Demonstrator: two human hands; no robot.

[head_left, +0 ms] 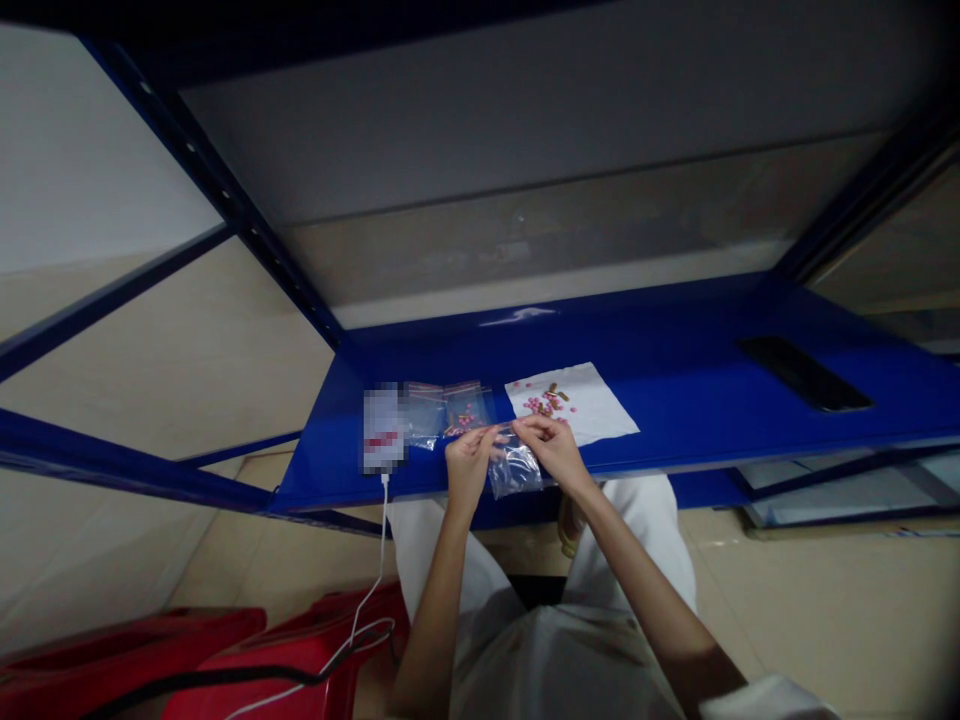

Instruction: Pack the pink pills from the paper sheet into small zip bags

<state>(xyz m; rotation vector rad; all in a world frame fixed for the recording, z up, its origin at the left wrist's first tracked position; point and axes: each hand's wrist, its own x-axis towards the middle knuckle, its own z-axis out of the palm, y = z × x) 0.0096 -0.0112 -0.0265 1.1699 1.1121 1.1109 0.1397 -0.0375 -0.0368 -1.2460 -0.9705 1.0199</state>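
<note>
Both of my hands hold a small clear plastic zip bag (514, 466) at the front edge of a blue metal shelf (675, 390). My left hand (469, 462) pinches the bag's top left corner and my right hand (553, 445) pinches its top right. Just behind my right hand lies a white sheet of paper (592, 405) with a scatter of small pink and brown pills (549, 401) on it. Two more small clear bags (450, 410) with pills inside lie on the shelf to the left of my hands.
A blurred white object (383, 428) with a white cable (381, 560) hanging from it sits at the shelf's left front. A dark flat slab (804, 373) lies at the right. Red plastic stools (247, 655) stand on the tiled floor below left.
</note>
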